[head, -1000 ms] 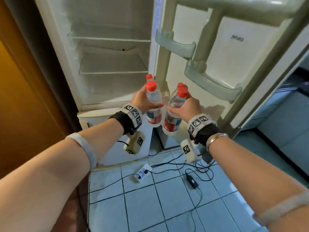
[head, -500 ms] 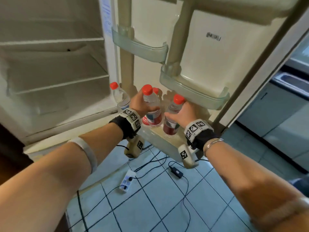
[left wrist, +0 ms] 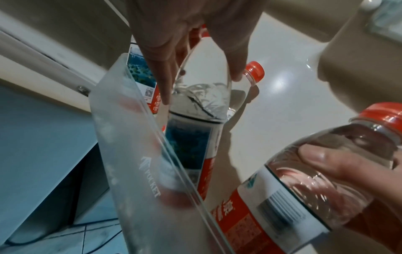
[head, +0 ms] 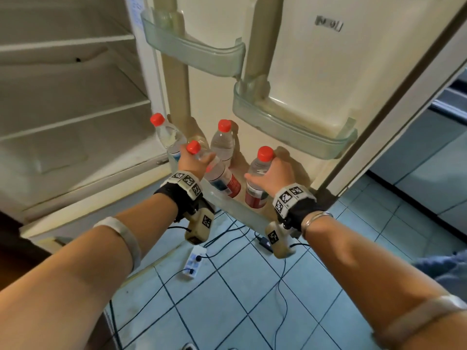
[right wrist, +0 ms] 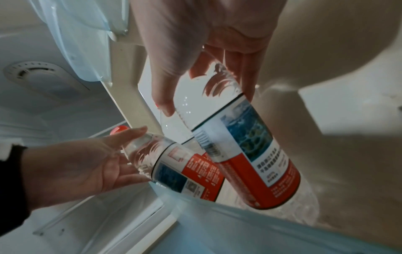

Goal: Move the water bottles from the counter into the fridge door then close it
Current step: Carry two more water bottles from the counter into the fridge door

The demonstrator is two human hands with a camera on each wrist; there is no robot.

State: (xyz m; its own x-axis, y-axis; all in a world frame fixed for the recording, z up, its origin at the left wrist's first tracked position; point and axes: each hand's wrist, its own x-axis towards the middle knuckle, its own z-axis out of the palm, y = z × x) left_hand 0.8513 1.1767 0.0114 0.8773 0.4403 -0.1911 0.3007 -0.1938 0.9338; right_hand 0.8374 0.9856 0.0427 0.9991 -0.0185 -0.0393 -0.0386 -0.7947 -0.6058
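Note:
The fridge door stands open, and its bottom door shelf (head: 235, 210) holds clear water bottles with red caps. My left hand (head: 195, 161) grips one bottle (head: 222, 178) by its shoulder; it leans to the left, with its base inside the shelf. My right hand (head: 267, 173) grips a second bottle (head: 255, 195) near the neck, upright in the shelf. Two more bottles (head: 165, 133) (head: 223, 144) stand behind them. In the left wrist view my fingers (left wrist: 161, 77) wrap the bottle (left wrist: 200, 96) behind the frosted shelf wall (left wrist: 130, 137). In the right wrist view my right hand (right wrist: 208, 104) holds its bottle (right wrist: 239, 137).
Two translucent door shelves (head: 194, 51) (head: 290, 132) hang above the bottles. The fridge's inner shelves (head: 75, 114) lie to the left. A power strip (head: 192, 263) and black cables trail over the blue tiled floor. Grey cabinets (head: 429, 173) stand at the right.
Both hands have lowered their bottles into the bottom door shelf. The left bottle now leans over. The head view has moved closer to the door.

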